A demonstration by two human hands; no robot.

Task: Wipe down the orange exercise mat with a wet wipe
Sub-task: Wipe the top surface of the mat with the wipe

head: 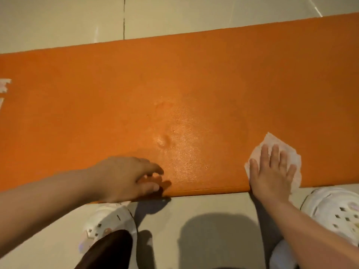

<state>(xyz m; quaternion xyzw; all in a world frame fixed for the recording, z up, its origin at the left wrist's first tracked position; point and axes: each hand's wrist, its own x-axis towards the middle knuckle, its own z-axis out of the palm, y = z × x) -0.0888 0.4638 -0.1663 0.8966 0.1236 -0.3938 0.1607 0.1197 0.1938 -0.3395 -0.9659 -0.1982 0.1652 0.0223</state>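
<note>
While our flat right hand (272, 171) presses the wipe (275, 150) on the mat (174, 84) near its front edge, our left hand (128, 177) steadies that edge with loosely curled fingers, so next we should slide the wipe to the dry parts.

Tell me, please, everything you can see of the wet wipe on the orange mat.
The wet wipe is a thin, white, crumpled sheet that looks like soft non-woven cloth. It lies spread flat on the orange mat near its close edge, toward the right of the view. The right hand presses it down with straight, spread fingers, covering its middle; its ragged edges show beyond the fingertips and beside the palm, one corner reaching the mat's edge.
</note>
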